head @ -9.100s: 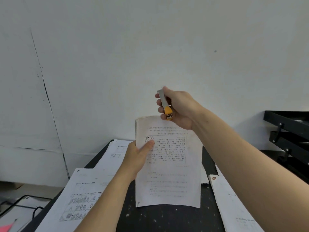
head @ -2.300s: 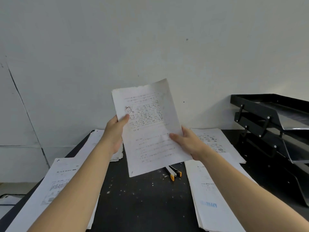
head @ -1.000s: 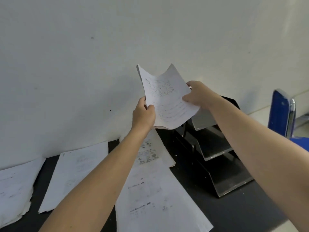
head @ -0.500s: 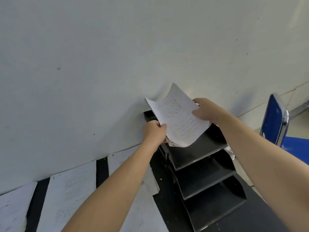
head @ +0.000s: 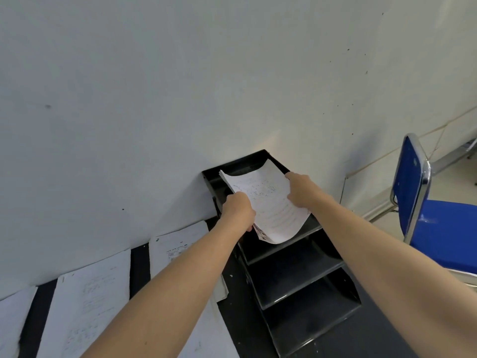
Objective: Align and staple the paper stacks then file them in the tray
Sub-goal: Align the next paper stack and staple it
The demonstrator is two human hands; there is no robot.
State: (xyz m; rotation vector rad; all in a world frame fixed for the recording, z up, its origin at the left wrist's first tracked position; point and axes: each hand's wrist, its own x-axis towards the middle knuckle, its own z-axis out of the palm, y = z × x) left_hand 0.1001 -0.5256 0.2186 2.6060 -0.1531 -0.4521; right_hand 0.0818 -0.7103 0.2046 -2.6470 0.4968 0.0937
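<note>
Hands (head: 268,202) gripping paper stack (head: 268,205), now lowered into top tray (head: 247,161).

- Your left hand (head: 238,209) grips the left edge of the paper stack (head: 268,206), fingers curled round it.
- Your right hand (head: 300,188) pinches the stack's right edge; the sheets bow downward between your two hands.
- You hold the stack over the top tier of the black tray (head: 260,157), its far edge reaching inside the tier and its near edge hanging past the tier's front.
- The tray has three stepped tiers and stands against the white wall (head: 180,86) on the dark table (head: 387,342).
- Loose printed sheets (head: 90,301) lie on the table to the left of the tray, along the wall.
- A blue chair (head: 438,223) with a chrome frame stands to the right of the table.
</note>
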